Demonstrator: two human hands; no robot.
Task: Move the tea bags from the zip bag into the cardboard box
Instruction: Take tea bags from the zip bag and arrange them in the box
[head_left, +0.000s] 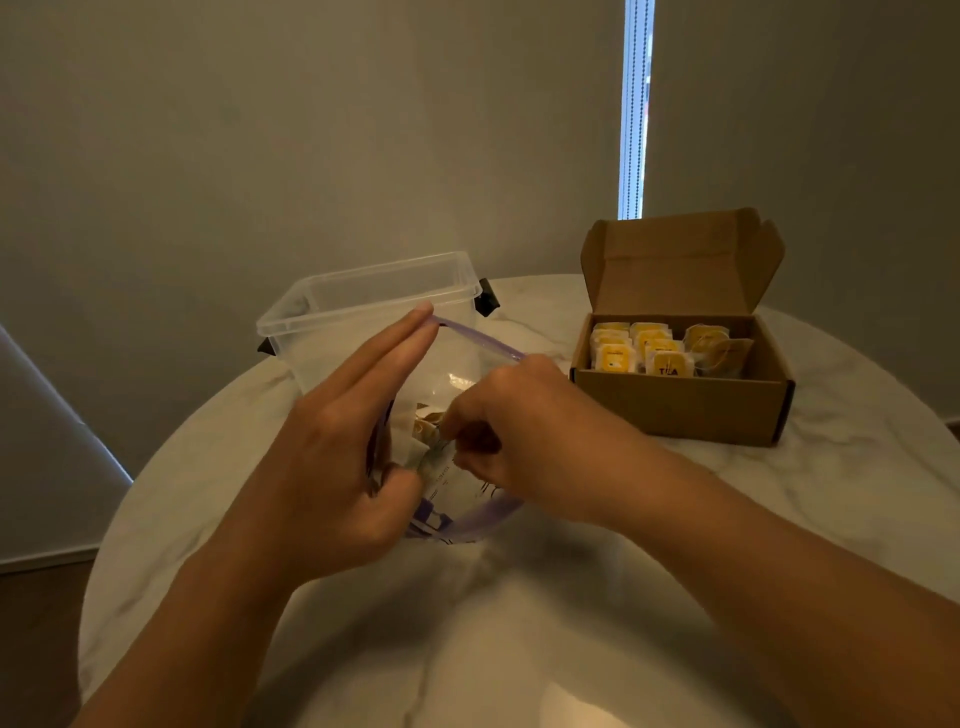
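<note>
A clear zip bag (467, 374) with a purple zip rim stands open at the table's middle. My left hand (343, 457) holds its left rim, the thumb pinching the edge low down while the fingers lie straight along it. My right hand (519, 431) reaches into the bag's mouth, its fingertips pinching a tea bag (428, 434) inside. The open cardboard box (680, 405) sits at the right, lid flap up, with several yellow-labelled tea bags (644, 351) packed in it.
A clear plastic tub (363, 296) with black clips stands right behind the zip bag. Everything rests on a round white marble table (519, 623). A wall and a narrow bright window strip are behind.
</note>
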